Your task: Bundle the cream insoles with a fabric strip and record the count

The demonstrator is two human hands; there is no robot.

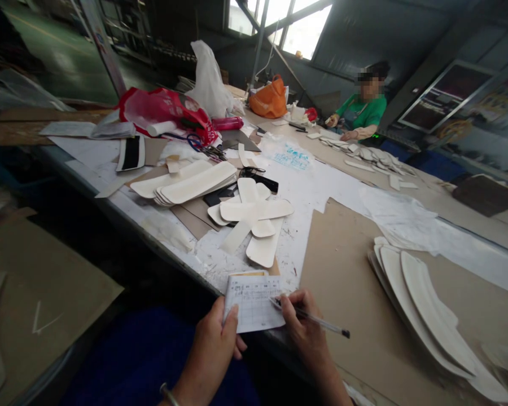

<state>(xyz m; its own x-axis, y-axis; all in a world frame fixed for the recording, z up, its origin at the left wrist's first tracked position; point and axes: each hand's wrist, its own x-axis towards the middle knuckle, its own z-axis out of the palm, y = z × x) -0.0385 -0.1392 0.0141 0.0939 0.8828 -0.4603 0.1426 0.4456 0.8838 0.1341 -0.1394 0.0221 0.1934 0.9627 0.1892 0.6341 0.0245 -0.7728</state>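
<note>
My left hand (217,330) grips the left edge of a small paper notepad (254,316), thumb on top and fingers underneath. Printed lines and handwritten marks cover the upper part of its page. In my right hand (303,321) is a pen (322,323) with a clear barrel and dark end cap, its tip at the written rows. Just beyond the notepad lie several white curved-end strips (256,211), crossed over one another. Farther left, a stack of similar white pieces (198,183) rests on the table.
At right, a fan of long white pieces (432,310) lies on brown board (342,270). A red plastic bag (165,110), a white bag (209,79) and an orange bag (270,98) stand at the back. A person in green (364,110) works across the table beside more white pieces (368,155).
</note>
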